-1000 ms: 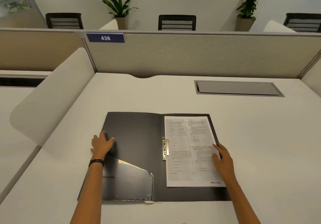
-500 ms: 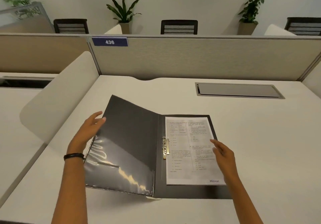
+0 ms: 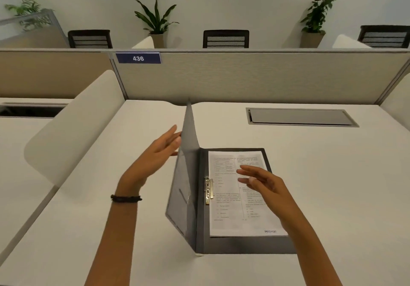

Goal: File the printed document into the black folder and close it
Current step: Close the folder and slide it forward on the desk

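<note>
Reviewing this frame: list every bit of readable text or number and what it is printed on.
"436": white digits on the blue sign fixed to the desk partition.
"SPEED POST": bottom right corner of the printed document lying in the black folder.
The rest of the document's print, a small table and numbered lines, is too small and blurred to read.
No other text shows.

Even, soft indoor light; faint shadows on the tabletop (image 3: 332,186); both hands (image 3: 155,152) motion-blurred; wide-angle bowing at the edges; mild overall softness.

Document (image 3: 235,197) on folder (image 3: 244,244) right half; left cover (image 3: 188,152) upright beside it.
</note>
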